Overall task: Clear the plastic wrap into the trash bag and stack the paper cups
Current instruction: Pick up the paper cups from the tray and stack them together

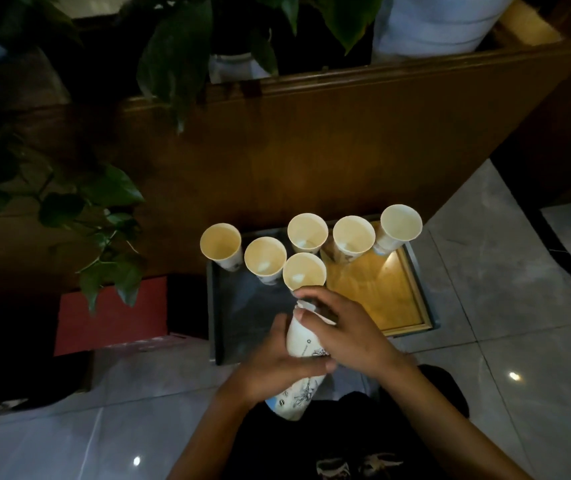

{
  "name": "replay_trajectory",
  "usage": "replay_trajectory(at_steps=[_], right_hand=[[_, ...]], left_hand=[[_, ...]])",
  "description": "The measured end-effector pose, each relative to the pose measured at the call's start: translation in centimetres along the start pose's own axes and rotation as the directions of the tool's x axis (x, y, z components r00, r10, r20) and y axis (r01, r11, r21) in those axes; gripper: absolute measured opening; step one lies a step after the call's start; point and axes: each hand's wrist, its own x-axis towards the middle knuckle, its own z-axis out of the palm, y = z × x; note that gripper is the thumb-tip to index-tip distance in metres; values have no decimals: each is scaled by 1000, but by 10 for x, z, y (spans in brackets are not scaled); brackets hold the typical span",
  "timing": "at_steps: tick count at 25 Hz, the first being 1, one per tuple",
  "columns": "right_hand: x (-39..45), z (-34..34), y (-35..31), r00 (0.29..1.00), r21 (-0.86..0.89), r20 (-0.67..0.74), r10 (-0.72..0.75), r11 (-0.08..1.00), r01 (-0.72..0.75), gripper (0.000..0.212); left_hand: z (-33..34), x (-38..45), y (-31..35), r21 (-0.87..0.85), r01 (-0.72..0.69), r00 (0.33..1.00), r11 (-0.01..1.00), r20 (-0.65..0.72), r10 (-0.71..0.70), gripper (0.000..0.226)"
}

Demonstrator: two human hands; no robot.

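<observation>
I hold a stack of white printed paper cups (303,341) tilted over the near edge of a low tray. My left hand (273,367) wraps around the stack's middle. My right hand (343,327) grips its upper end, fingers over the crumpled rim. Several single paper cups stand upright with mouths up at the tray's far side: one at the far left (221,241), one nearest my hands (304,271), one at the far right (401,224). I cannot make out any plastic wrap or trash bag.
The dark-framed tray (412,271) with a lit wooden inset sits on grey floor tiles against a brown wooden cabinet (311,150). Leafy plants (104,202) hang at left above a red box (111,317). My dark trousers and shoes are at the bottom.
</observation>
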Motion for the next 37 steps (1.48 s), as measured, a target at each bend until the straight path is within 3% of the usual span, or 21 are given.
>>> replay_trajectory(at_steps=[2,5,9,17,23,25,27,30,32,35,37], right_hand=[[7,14,-2,999,-38,49,24,999,-22,43],[21,27,-7,976,93,176,128,985,-145,39],[50,67,-19,976,57,175,126,989,-138,38],[63,97,-7,970,18,-40,240,971,-240,29],[55,101,4,949,80,-26,313,947,-310,13],[58,94,7,931,125,-128,343,936,-328,28],[66,75,8,891,79,-335,307,951,-298,31],[73,43,8,843,-160,-532,79,968,-192,33],[80,34,13,842,-351,-537,-60,923,-158,43],[87,35,26,891,-478,-453,32,835,-273,90],[94,38,31,902,-502,-424,83,807,-310,106]], left_hand=[[-12,0,-7,93,-27,997,995,-72,34,79],[-28,-7,-20,206,-40,992,978,-112,64,79],[-66,-11,-46,271,-13,977,962,-202,70,82],[-87,13,-67,270,-30,994,962,-90,56,89],[-86,21,-77,217,-78,996,973,63,66,74],[-91,23,-76,192,-56,998,980,48,48,76],[-95,24,-77,242,-35,999,970,27,30,91],[-96,24,-83,244,-4,999,970,-42,15,98],[-94,25,-87,254,-14,996,967,-86,37,85],[-90,29,-92,261,-42,991,964,-113,73,79],[-89,33,-93,264,-52,987,963,-131,89,83]])
